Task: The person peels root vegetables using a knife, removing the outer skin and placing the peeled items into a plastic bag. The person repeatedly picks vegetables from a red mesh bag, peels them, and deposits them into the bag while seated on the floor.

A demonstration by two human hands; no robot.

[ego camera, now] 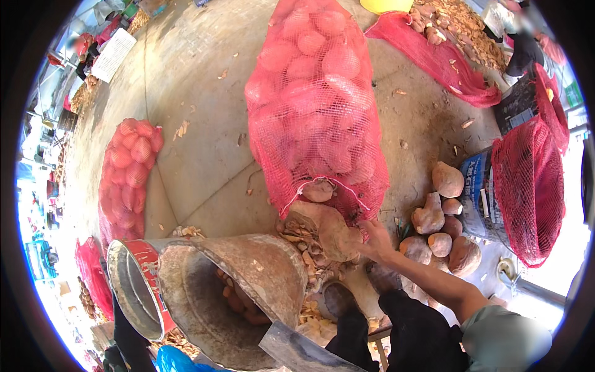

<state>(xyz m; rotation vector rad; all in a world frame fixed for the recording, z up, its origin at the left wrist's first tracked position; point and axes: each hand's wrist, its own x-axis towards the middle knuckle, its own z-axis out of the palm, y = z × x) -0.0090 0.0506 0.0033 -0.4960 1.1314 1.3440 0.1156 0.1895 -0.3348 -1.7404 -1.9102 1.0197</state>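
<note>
My right hand (372, 239) reaches to the mouth of a large red mesh sack (316, 107) full of big roundish tubers, lying on the concrete floor. Its fingers are at the sack's edge, beside a large pale brown tuber (337, 232) just outside the mouth; whether they grip the tuber or the mesh is unclear. Another tuber (318, 190) shows inside the opening. My left hand is out of view. A worn, wide-mouthed bucket (274, 260) stands at the lower left with elongated reddish pieces (237, 297) inside.
Loose tubers (430, 218) lie at the right beside a blue-labelled bucket (476, 190) with red mesh over it. Peelings (309, 260) cover the floor near my shoes. A red-rimmed bucket (151, 274) and a smaller filled mesh sack (128, 172) are at the left. Other people are at the far edges.
</note>
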